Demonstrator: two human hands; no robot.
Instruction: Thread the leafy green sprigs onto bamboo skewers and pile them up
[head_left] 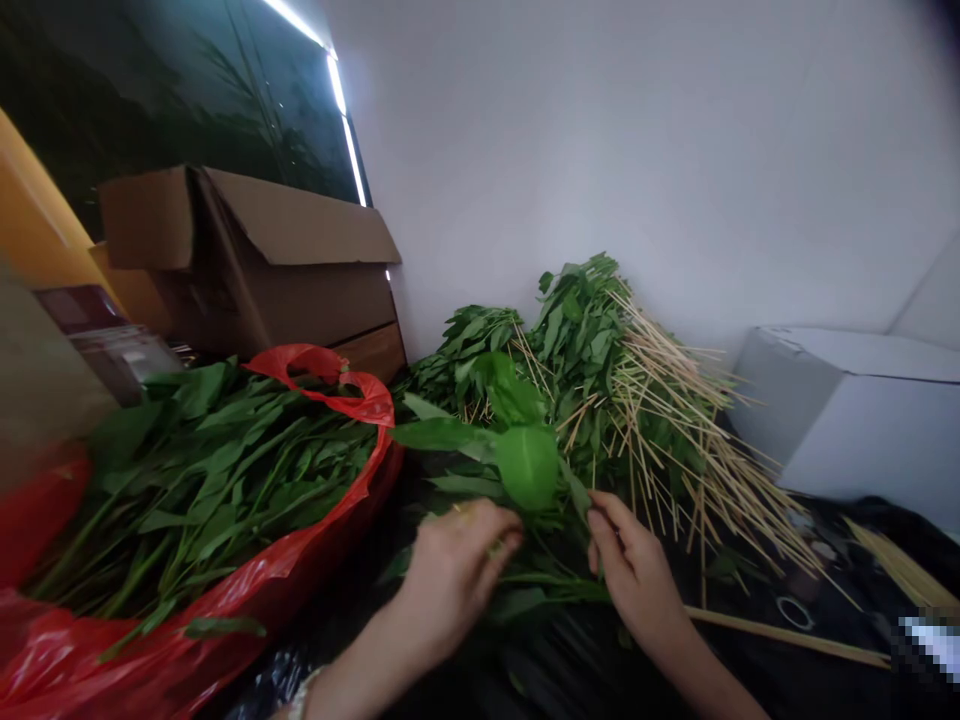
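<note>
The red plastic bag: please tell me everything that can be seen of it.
The red plastic bag sits open at the left. It looks thin, shiny and crumpled, with a looped handle at its far edge, before the cardboard box. Leafy green stems fill it; a few hang over its near rim. Its underside is hidden.

And there's the cardboard box point(300, 228) up at ten o'clock, flaps splayed outward, with a bright strip of light point(352, 155) blazing at eleven! Round at three sits a white box point(870, 425), the pale wall point(637, 140) spanning twelve to two.
</note>
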